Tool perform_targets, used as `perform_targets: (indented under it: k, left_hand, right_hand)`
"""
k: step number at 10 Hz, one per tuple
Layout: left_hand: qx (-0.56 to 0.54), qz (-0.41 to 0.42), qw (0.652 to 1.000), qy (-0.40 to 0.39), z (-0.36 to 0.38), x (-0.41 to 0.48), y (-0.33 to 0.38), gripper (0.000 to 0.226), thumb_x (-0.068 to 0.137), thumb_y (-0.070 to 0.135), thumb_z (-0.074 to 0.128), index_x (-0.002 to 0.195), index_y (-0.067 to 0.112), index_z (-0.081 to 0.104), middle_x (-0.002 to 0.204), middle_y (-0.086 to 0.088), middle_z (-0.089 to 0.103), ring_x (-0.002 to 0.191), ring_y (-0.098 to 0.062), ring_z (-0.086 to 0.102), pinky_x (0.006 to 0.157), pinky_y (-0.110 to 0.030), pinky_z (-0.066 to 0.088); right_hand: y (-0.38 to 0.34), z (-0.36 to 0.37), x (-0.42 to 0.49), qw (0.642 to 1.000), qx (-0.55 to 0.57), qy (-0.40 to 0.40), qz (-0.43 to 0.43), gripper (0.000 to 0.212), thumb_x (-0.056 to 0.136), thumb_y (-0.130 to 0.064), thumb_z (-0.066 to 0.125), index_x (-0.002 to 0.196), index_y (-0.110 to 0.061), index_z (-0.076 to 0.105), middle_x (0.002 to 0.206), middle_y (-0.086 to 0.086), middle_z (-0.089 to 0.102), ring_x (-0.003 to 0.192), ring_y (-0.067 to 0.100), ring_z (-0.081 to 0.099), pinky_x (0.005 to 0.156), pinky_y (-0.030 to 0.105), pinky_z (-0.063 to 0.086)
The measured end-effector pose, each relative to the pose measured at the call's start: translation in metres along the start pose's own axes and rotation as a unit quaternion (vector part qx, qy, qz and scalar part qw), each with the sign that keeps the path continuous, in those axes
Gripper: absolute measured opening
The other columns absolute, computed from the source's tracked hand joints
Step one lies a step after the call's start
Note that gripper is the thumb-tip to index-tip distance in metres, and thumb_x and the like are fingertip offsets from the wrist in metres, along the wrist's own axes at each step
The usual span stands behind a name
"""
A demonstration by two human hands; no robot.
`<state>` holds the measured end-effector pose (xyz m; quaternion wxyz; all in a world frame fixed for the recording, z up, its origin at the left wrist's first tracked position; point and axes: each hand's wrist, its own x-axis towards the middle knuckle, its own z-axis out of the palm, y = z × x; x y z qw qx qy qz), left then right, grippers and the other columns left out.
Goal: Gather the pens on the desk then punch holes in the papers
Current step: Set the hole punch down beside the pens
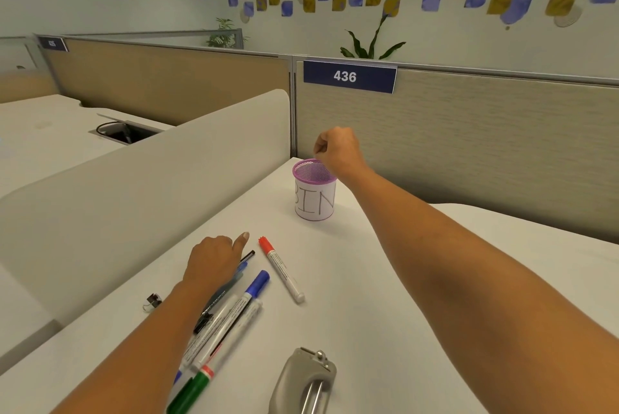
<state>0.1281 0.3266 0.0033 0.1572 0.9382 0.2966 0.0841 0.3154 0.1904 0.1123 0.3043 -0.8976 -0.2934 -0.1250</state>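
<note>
Binder clip: a small black one at the far left of my desk, apart from everything else.
My left hand: lies on the cluster of pens, fingers curled down over their upper ends, index finger out; whether I have one pinched I cannot tell.
Long axis: the pens run from near-left to far-right, so they already point roughly toward the cup.
Red-capped marker: lies alone just right of my left hand, untouched, angled the other way.
Mesh cup marked BIN: stands upright, beyond the pens and to their right.
My right hand: over the cup's rim, fingertips pressed together, nothing visible between them.
Hole punch: near edge, right of the pens.
Nearer hand: the left, I judge, for the next pen.
Room: beige cubicle panels, a plate reading 436; no papers in sight.
</note>
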Motion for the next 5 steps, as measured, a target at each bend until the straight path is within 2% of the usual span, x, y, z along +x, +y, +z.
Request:
perform_targets:
  k: [1, 2, 3, 4, 5]
  left_hand:
    - [0.032, 0.004, 0.999, -0.014, -0.002, 0.001, 0.002, 0.049, 0.097, 0.046, 0.02, 0.078, 0.007, 0.043, 0.058, 0.004, 0.033, 0.076, -0.021, 0.044, 0.071, -0.031, 0.036]
    - [0.056, 0.007, 0.998, -0.017, -0.002, 0.001, 0.002, 0.054, 0.097, 0.045, 0.019, 0.084, 0.003, 0.051, 0.058, 0.004, 0.032, 0.075, -0.021, 0.043, 0.071, -0.03, 0.035]
    - [0.057, 0.013, 0.998, -0.017, -0.002, 0.001, 0.002, 0.059, 0.098, 0.044, 0.021, 0.101, 0.0, 0.06, 0.059, 0.004, 0.032, 0.076, -0.021, 0.043, 0.071, -0.03, 0.035]
    - [0.053, 0.014, 0.998, -0.024, -0.001, 0.0, 0.001, 0.059, 0.097, 0.044, 0.021, 0.103, 0.001, 0.06, 0.059, 0.005, 0.032, 0.077, -0.021, 0.044, 0.071, -0.031, 0.036]
    - [0.053, 0.011, 0.998, -0.02, -0.002, -0.001, 0.001, 0.058, 0.098, 0.043, 0.021, 0.105, 0.001, 0.06, 0.059, 0.005, 0.033, 0.077, -0.021, 0.044, 0.071, -0.031, 0.036]
  right_hand:
    - [0.0, 0.002, -0.002, 1.0, 0.003, -0.013, 0.014, 0.017, 0.085, 0.0, 0.06, 0.099, -0.003, 0.069, 0.103, 0.014, 0.067, 0.093, 0.024, 0.062, 0.085, 0.03, 0.054]
    - [0.001, 0.003, -0.004, 1.0, 0.012, -0.001, 0.014, 0.015, 0.084, -0.003, 0.063, 0.098, -0.003, 0.068, 0.104, 0.014, 0.066, 0.095, 0.025, 0.062, 0.083, 0.03, 0.054]
    - [0.0, 0.002, -0.008, 0.999, 0.013, -0.008, 0.033, 0.019, 0.082, 0.002, 0.062, 0.1, -0.003, 0.066, 0.108, 0.015, 0.063, 0.099, 0.026, 0.06, 0.084, 0.031, 0.053]
    - [0.004, 0.007, -0.011, 0.999, 0.008, -0.013, 0.028, 0.025, 0.08, 0.003, 0.064, 0.104, -0.003, 0.065, 0.112, 0.015, 0.061, 0.102, 0.026, 0.058, 0.082, 0.029, 0.051]
    - [0.006, 0.005, -0.018, 0.999, 0.022, 0.025, 0.033, 0.017, 0.083, -0.002, 0.063, 0.1, -0.002, 0.066, 0.108, 0.016, 0.063, 0.098, 0.026, 0.06, 0.077, 0.028, 0.051]
